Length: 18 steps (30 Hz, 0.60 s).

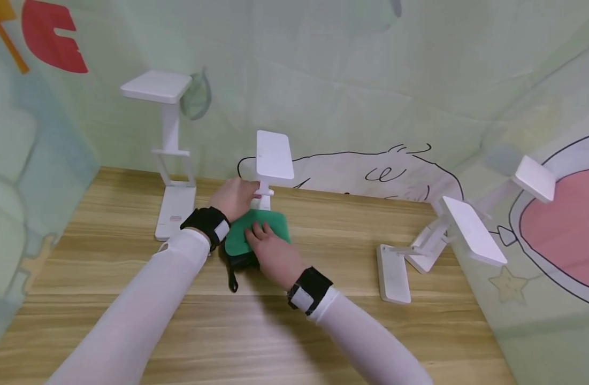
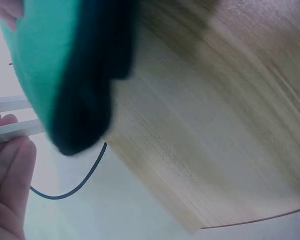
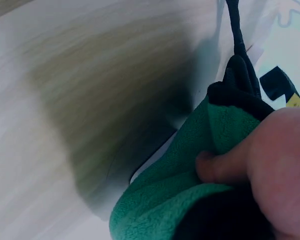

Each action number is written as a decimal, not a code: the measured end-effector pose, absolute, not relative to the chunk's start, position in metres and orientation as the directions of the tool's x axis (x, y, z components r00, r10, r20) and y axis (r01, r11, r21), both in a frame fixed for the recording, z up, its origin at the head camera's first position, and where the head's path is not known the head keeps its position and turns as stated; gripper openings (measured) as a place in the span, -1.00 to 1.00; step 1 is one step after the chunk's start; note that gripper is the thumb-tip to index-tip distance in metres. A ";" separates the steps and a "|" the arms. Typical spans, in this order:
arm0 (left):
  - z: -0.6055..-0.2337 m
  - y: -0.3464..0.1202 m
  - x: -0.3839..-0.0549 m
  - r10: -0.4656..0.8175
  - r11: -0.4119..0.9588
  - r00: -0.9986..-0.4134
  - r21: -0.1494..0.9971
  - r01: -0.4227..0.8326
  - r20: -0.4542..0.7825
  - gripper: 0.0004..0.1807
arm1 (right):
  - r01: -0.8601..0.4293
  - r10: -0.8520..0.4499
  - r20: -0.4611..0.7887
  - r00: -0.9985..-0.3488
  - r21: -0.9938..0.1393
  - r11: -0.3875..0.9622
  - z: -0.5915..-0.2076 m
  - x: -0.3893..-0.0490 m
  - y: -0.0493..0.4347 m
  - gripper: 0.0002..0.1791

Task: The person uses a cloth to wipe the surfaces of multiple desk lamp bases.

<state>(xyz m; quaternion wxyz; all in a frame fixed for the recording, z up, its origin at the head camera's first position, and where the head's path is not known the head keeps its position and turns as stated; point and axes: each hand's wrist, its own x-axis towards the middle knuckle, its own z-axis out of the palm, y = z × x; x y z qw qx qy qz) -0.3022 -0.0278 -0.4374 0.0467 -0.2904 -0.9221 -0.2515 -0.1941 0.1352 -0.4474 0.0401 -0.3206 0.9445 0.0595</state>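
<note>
A white folding desk lamp [image 1: 274,155] stands upright at the back middle of the table. My left hand [image 1: 234,199] grips its jointed arm below the lamp head; in the left wrist view those fingers [image 2: 12,172] hold a slim white bar [image 2: 27,128]. A green cleaning cloth [image 1: 238,243] with a black underside and a black hanging loop [image 1: 232,280] covers the lamp's base. My right hand [image 1: 277,259] holds the cloth against the base, its thumb [image 3: 222,167] pressed into the folded green fabric in the right wrist view. Most of the base is hidden.
Another white desk lamp [image 1: 171,160] stands unfolded at the left, close to my left hand. Two more white lamps, one with its base nearer me [image 1: 394,275], overlap at the right. A patterned fabric backdrop [image 1: 347,96] rises behind the wooden table [image 1: 217,342].
</note>
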 end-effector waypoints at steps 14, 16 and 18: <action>-0.434 -0.026 -0.301 0.482 0.717 -0.863 0.498 0.488 0.153 -0.91 | -0.647 -0.646 0.069 -0.760 0.009 0.762 -0.465 -0.247 0.121 -0.52; -0.434 -0.026 -0.301 0.481 0.722 -0.863 0.489 0.490 0.155 -0.92 | -0.642 -0.640 0.082 -0.764 0.004 0.767 -0.467 -0.253 0.122 -0.55; -0.434 -0.027 -0.301 0.481 0.723 -0.862 0.483 0.495 0.163 -0.92 | -0.633 -0.631 0.086 -0.771 -0.001 0.774 -0.467 -0.257 0.124 -0.54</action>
